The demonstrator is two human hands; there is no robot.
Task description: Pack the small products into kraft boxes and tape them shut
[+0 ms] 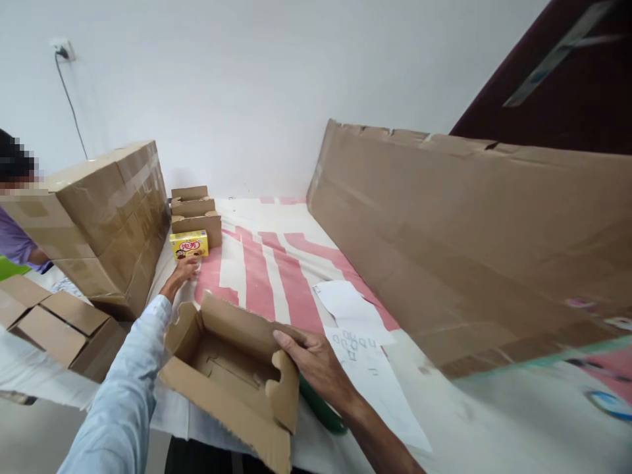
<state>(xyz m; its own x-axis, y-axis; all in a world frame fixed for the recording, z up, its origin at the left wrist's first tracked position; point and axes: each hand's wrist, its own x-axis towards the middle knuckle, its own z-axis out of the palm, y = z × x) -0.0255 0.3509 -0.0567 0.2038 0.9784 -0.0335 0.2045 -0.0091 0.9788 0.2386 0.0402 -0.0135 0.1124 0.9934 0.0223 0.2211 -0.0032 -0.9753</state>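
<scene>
My left hand (186,270) reaches far forward in a light blue sleeve, its fingers curled just below a small yellow snack box (188,244) standing on the table; I cannot see whether it touches the box. My right hand (316,362) grips the right wall of an open, empty small cardboard box (232,368) at the table's near edge, thumb over the flap. A green object (320,408) shows beneath that wrist.
Small open cardboard boxes (195,210) stand behind the snack box. A large taped carton (103,217) sits left, a big flat cardboard sheet (469,250) leans right. White papers (365,349) lie on the red-striped cloth (261,263). Another person (17,217) is at far left beside open cartons (54,322).
</scene>
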